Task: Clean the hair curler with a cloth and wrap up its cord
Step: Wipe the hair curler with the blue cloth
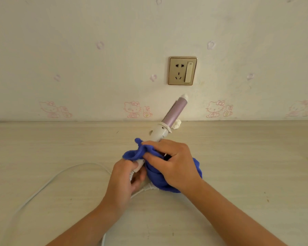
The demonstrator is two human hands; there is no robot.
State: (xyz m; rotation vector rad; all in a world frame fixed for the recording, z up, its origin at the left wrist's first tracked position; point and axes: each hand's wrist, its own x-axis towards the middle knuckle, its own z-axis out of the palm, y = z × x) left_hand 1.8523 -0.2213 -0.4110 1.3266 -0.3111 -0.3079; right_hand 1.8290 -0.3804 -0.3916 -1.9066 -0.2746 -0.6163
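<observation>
Hiding the curler [174, 110] handle: one blue cloth [156, 176], right hand [174, 164] fingers clamped round it. One cord [48, 181] runs off-frame; left hand [124, 180] fingers grip the handle's end.

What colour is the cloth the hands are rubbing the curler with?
Blue. The cloth shows clearly in the head view.

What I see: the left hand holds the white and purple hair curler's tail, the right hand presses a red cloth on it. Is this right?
The colour is wrong: the head view shows a soft blue cloth, not red, under the right hand. The left hand holds the white and purple hair curler by its tail.
</observation>
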